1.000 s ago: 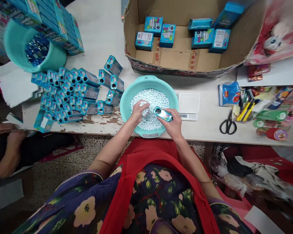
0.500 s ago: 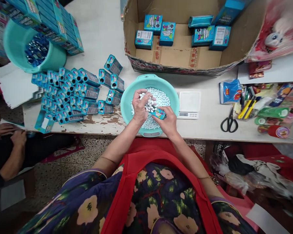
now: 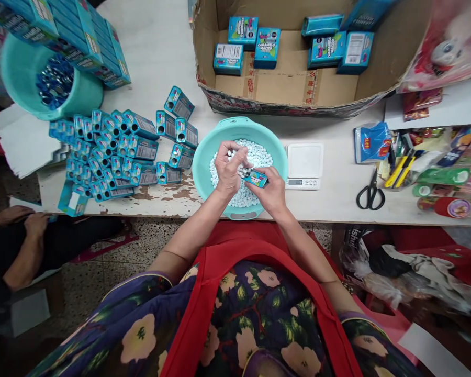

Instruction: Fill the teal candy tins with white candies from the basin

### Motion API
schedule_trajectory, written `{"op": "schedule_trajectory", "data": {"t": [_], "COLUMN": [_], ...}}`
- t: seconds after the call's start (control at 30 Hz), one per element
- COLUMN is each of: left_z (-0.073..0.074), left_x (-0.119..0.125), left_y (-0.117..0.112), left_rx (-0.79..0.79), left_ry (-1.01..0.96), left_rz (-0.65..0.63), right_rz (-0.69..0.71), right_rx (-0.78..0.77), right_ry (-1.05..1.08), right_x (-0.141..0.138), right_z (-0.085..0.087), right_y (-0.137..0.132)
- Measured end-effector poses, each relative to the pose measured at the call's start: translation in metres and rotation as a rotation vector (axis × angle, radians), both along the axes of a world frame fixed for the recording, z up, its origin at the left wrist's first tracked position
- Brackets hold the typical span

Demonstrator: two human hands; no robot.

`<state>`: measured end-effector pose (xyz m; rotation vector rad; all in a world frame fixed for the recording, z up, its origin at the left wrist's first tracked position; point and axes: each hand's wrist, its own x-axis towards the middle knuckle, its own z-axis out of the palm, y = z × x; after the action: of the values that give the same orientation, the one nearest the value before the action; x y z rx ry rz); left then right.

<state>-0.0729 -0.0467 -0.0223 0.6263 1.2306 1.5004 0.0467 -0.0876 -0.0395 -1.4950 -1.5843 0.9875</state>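
A turquoise basin (image 3: 206, 149) in front of me holds a heap of small white candies (image 3: 255, 152). Over the heap, my left hand (image 3: 230, 166) is cupped with its fingers curled round some candies. My right hand (image 3: 271, 192) grips a small blue candy box (image 3: 258, 178), tilted so that its end faces the left hand. The left fingertips are right at that end of the box. Part of the box is covered by the right fingers, and the opening itself is hard to make out.
To the left stand several small blue boxes (image 3: 143, 146) with round holes, beside a turquoise bucket (image 3: 88, 97) of shiny blue pieces. A white scale (image 3: 305, 161), black scissors (image 3: 371, 196) and a cardboard carton (image 3: 282, 86) lie around the basin. Another person's hand (image 3: 36, 224) shows at far left.
The candies that showed in my left palm are now mostly covered, as the hand has turned and closed further toward the box. The right hand keeps its hold, with the box shifted slightly.
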Motion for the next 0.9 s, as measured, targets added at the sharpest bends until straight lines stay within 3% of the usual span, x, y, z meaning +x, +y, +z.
{"op": "schedule_trajectory", "data": {"t": [0.43, 0.67, 0.9], "left_z": [0.007, 0.023, 0.016], "left_x": [0.007, 0.002, 0.006], "left_y": [0.007, 0.01, 0.007], "left_rx": [-0.051, -0.074, -0.059], "left_ry": [0.007, -0.065, -0.093], "left_rz": [0.013, 0.021, -0.067], "right_rz": [-0.021, -0.036, 0.022], "right_rx": [0.011, 0.013, -0.03], "right_ry": [0.081, 0.144, 0.199], "right_x": [-0.002, 0.002, 0.0], "right_z": [-0.002, -0.004, -0.018], "right_y": [0.001, 0.001, 0.002]}}
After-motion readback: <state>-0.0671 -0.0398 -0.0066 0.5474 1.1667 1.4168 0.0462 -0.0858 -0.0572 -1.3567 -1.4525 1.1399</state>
